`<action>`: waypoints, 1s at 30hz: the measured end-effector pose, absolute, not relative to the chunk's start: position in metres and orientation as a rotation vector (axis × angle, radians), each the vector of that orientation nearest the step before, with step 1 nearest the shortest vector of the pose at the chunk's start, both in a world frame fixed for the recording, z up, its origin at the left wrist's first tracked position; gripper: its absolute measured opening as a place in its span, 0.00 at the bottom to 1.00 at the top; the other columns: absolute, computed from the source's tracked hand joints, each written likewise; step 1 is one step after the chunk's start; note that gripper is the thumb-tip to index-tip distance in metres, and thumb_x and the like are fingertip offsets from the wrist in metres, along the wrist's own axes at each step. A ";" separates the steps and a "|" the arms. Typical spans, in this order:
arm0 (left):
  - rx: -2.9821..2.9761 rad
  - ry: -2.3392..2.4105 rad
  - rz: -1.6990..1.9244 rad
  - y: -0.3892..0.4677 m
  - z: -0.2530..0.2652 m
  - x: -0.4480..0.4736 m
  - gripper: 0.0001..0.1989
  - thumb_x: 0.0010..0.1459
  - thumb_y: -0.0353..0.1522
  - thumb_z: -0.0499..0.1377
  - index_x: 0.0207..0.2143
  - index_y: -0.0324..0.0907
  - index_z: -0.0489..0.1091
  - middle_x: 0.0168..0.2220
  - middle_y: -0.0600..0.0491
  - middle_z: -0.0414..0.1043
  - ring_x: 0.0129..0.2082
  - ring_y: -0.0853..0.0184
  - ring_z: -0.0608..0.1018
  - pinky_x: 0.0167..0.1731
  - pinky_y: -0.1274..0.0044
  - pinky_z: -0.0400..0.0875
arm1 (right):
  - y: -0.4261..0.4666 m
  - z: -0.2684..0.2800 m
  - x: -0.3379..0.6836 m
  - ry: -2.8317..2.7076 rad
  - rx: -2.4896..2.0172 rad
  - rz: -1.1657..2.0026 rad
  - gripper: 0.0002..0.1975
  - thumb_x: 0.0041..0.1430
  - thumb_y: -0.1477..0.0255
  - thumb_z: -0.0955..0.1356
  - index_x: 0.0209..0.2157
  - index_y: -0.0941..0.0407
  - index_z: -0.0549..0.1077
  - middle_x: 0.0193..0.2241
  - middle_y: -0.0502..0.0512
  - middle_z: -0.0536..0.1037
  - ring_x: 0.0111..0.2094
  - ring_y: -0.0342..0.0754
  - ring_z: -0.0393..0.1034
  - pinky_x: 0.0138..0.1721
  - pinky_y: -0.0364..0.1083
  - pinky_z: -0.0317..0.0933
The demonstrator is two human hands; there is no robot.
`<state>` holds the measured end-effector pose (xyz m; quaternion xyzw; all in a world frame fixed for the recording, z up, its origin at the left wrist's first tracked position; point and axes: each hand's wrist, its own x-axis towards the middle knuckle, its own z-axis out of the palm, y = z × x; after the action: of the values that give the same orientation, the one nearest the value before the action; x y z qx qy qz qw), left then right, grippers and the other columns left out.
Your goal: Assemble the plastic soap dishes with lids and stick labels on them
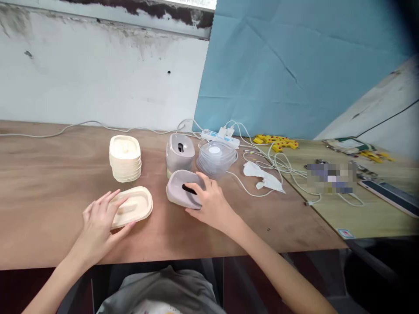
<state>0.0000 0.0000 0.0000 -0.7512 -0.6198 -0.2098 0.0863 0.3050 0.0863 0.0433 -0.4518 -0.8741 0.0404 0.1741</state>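
My left hand grips a cream oval plastic base, which lies flat at the front of the table. Its fingers rest across the far side, the thumb along the near edge. My right hand is closed on the near right end of a lilac tissue box cover with a dark oval slot. Right behind that cover stands another lilac tissue box cover. Several matching cream bases are piled in a stack beyond my left hand.
Clear plastic covers are stacked right of the lilac covers. Behind them lies a white power strip with tangled cables. A crumpled white tissue, yellow pieces and a phone-like slab lie further right.
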 end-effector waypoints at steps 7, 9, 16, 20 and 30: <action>-2.206 -2.029 -0.668 -0.009 -0.026 -0.014 0.25 0.62 0.42 0.50 0.60 0.45 0.56 0.65 0.35 0.51 0.63 0.38 0.58 0.53 0.49 0.56 | 0.096 0.047 0.373 -2.425 -1.353 0.113 0.28 0.50 0.67 0.74 0.53 0.50 0.67 0.62 0.62 0.55 0.58 0.66 0.58 0.53 0.65 0.60; -2.209 -2.076 -0.744 -0.004 -0.027 -0.014 0.30 0.61 0.44 0.52 0.63 0.44 0.52 0.66 0.34 0.47 0.64 0.38 0.55 0.55 0.50 0.56 | 0.102 0.047 0.393 -2.428 -1.341 0.149 0.28 0.50 0.65 0.74 0.53 0.49 0.67 0.62 0.61 0.55 0.60 0.64 0.57 0.55 0.63 0.60; -2.125 -2.280 -1.162 0.005 -0.017 -0.016 0.45 0.51 0.52 0.60 0.63 0.38 0.50 0.60 0.37 0.61 0.61 0.44 0.64 0.58 0.53 0.56 | 0.091 0.044 0.398 -2.307 -1.148 -0.028 0.25 0.51 0.63 0.74 0.50 0.51 0.68 0.60 0.62 0.58 0.60 0.63 0.57 0.58 0.64 0.55; -2.086 -2.209 -1.592 -0.006 -0.012 0.020 0.50 0.47 0.47 0.67 0.64 0.41 0.44 0.61 0.37 0.58 0.60 0.46 0.65 0.57 0.54 0.60 | 0.066 0.047 0.363 -2.121 -0.973 0.228 0.30 0.49 0.59 0.75 0.52 0.49 0.66 0.60 0.61 0.59 0.62 0.61 0.56 0.58 0.61 0.57; -2.629 -1.935 -1.750 -0.006 -0.035 0.072 0.64 0.39 0.38 0.74 0.67 0.46 0.33 0.64 0.34 0.51 0.65 0.45 0.57 0.60 0.53 0.57 | 0.053 0.015 0.304 -2.506 -0.918 0.555 0.37 0.42 0.56 0.78 0.54 0.51 0.70 0.55 0.64 0.61 0.58 0.61 0.59 0.57 0.60 0.58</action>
<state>0.0725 -0.0061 -0.0350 -0.6820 -0.5019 -0.4538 -0.2775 0.3043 0.0530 0.0152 -0.3297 -0.8995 0.1992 0.2062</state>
